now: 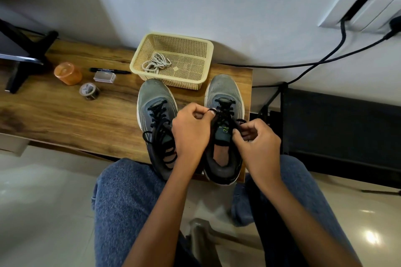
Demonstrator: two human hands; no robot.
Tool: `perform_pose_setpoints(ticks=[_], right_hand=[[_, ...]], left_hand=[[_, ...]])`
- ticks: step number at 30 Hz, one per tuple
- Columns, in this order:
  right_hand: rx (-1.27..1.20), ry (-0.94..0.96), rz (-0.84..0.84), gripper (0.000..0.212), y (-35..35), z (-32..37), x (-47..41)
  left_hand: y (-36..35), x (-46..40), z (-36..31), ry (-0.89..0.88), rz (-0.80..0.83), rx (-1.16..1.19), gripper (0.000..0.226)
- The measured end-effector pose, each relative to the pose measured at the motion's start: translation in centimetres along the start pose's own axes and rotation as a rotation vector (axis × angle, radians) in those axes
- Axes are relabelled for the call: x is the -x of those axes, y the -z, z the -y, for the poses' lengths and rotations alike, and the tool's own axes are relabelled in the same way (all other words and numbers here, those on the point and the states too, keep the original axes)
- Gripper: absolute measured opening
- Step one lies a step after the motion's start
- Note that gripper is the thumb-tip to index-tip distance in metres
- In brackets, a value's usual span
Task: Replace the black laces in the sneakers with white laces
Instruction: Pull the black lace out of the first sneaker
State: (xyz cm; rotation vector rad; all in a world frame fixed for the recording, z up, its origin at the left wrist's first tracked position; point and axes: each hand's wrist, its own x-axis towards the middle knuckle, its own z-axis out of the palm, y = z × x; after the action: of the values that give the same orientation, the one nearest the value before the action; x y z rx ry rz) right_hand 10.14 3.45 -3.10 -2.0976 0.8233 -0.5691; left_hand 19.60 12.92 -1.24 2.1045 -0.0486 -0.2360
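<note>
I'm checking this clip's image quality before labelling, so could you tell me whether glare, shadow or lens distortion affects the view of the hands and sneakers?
Head view: the wide-angle lens bends the table edge and wall lines; glare spots sit only on the floor tiles. The left hand, right hand and right sneaker are evenly lit and sharp. The black laces blend into the dark tongue.

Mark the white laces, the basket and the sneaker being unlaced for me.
white laces (155,63): head view, middle of the coiled bundle.
basket (182,38): head view, far rim.
right-side sneaker (223,85): head view, grey toe cap.
</note>
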Motion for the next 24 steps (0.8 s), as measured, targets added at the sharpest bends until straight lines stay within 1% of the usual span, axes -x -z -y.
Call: perform_pose_setpoints(ticks=[1,2,4,6,7,8,10,13,16,18,20,22,24], right_hand=[[-0.006,-0.013,-0.001,0.008,-0.1,-0.1,0.0],[-0.007,-0.022,-0.001,0.009,-0.1,-0.1,0.0],[0.002,-0.029,-0.005,0.010,-0.1,-0.3,0.0],[0.018,-0.027,0.001,0.010,0.0,-0.4,-0.1],[0.025,-0.025,0.010,0.010,-0.1,-0.4,-0.1],[0.032,-0.023,0.016,0.010,-0.1,-0.5,-0.1],[0.039,-0.015,0.019,0.011,-0.2,-0.5,-0.1],[0.038,-0.014,0.020,0.012,-0.3,-0.4,0.0],[0.044,-0.010,0.014,0.010,-0.2,-0.3,0.0],[0.062,-0.007,0.016,0.010,-0.3,-0.3,0.1],[0.072,-0.010,0.014,0.010,-0.4,-0.1,0.1],[0.075,-0.023,0.002,0.010,-0.5,0.1,0.1],[0.070,-0.049,-0.013,0.009,-0.5,0.1,0.0]], left_hand=[[0.0,-0.1,0.0,0.006,0.004,0.009,0.012],[0.0,-0.1,0.0,-0.024,0.019,0.015,0.011],[-0.1,0.1,0.0,-0.176,0.097,-0.002,0.008],[0.0,0.3,0.1,-0.397,0.173,-0.145,0.007],[0.0,0.3,0.2,-0.499,0.178,-0.252,0.007],[-0.1,0.3,0.3,-0.574,0.169,-0.346,0.009],[-0.2,0.4,0.6,-0.631,0.154,-0.452,0.014],[-0.1,0.2,1.0,-0.662,0.132,-0.483,0.015],[0.1,0.1,0.7,-0.679,0.112,-0.492,0.010],[0.1,0.3,0.5,-0.627,0.123,-0.449,0.006],[-0.2,0.7,0.3,-0.538,0.169,-0.388,0.004],[-0.5,1.0,0.3,-0.462,0.196,-0.273,0.004],[-0.4,0.9,0.2,-0.417,0.123,-0.156,0.005]])
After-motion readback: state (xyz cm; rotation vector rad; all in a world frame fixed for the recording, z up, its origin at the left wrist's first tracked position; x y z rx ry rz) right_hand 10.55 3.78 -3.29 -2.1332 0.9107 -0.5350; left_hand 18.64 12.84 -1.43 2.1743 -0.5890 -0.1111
